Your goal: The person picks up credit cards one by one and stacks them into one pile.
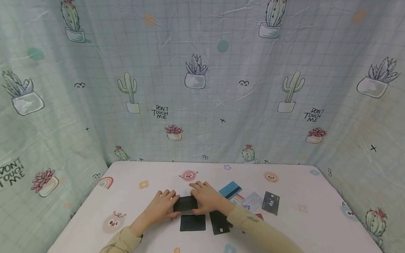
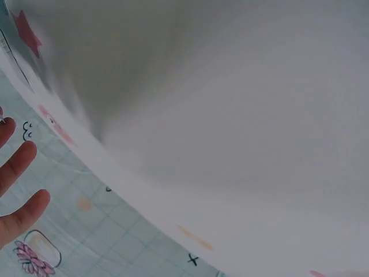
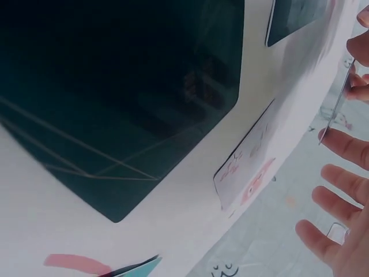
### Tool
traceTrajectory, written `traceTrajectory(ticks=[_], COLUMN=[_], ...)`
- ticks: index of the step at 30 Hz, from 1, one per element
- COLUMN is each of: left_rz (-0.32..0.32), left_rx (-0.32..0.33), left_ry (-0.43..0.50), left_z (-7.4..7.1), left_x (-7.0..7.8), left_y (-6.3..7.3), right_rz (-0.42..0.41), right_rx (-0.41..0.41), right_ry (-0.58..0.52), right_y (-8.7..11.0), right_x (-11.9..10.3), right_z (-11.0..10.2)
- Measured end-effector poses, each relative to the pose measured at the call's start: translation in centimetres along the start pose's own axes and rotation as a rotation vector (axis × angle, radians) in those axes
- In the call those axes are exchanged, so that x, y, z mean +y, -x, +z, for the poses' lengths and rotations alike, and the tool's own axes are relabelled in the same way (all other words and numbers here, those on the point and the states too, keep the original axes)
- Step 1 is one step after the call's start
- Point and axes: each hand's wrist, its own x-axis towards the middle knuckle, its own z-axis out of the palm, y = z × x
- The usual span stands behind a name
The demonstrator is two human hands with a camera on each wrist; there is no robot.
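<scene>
In the head view a plain black card (image 1: 185,203) is held between both hands, tilted up off the table. My left hand (image 1: 162,206) grips its left end, thumb below and fingers above. The right hand (image 1: 207,198) pinches its right end between thumb and forefinger, the other fingers spread. In the right wrist view the held card (image 3: 337,105) shows nearly edge-on, with a right fingertip against its lower end. Left fingers (image 2: 20,164) fan out at the left wrist view's edge; the card is outside that view. Just below the hands lies another black card (image 1: 192,223).
A black chip card (image 1: 220,227) lies under the right wrist. Further right are a blue striped card (image 1: 230,189), a pale card (image 1: 252,201) and a grey VIP card (image 1: 271,203). A red card (image 1: 260,216) peeks out by the right sleeve. A patterned curtain (image 1: 203,100) hangs behind the table.
</scene>
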Motion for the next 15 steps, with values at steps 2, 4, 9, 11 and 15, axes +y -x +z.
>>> traceTrajectory(ticks=[2,4,9,11,15], left_rz=[0.009,0.011,0.011,0.02,0.039], left_rx=[0.006,0.008,0.015,0.026,0.051], left_ry=[-0.006,-0.006,0.009,-0.003,-0.04], left_z=[-0.1,-0.3,-0.7,-0.9,-0.8], left_x=[0.1,0.2,0.7,1.0,1.3], left_y=[0.0,0.0,0.0,-0.1,-0.1], right_rz=[-0.001,-0.001,0.0,-0.002,0.002], right_rx=[0.009,0.016,0.014,0.011,-0.002], right_ry=[-0.001,0.003,0.005,-0.003,-0.016], right_y=[0.3,0.6,1.3,1.5,2.1], right_x=[0.0,-0.1,-0.2,-0.2,-0.2], right_z=[-0.1,-0.2,-0.4,-0.5,-0.6])
